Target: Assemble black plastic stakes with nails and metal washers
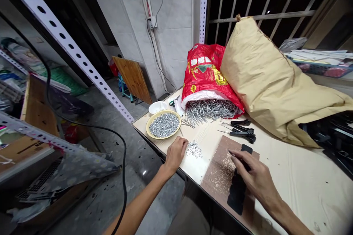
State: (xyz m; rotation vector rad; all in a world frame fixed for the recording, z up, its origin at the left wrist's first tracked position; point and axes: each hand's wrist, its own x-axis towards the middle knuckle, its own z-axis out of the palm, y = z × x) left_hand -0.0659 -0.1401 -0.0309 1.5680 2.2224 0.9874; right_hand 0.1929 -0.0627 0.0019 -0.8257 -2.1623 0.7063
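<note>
My left hand is at the table's front edge, its fingertips pinched together beside a small loose pile of shiny metal rings. Whatever those fingers hold is too small to make out. Over a brown board strewn with pale crumbs, my right hand is closed on a thin dark pointed piece, mostly hidden by the fingers. Beneath that hand lies a black strip with scalloped edges. A yellow bowl full of small metal rings stands left of the pile.
Behind the bowl are a white bowl and scissors. Long nails spill from a red bag. Several black-handled pieces with metal pins lie before a big brown paper sack. A black cable hangs at left.
</note>
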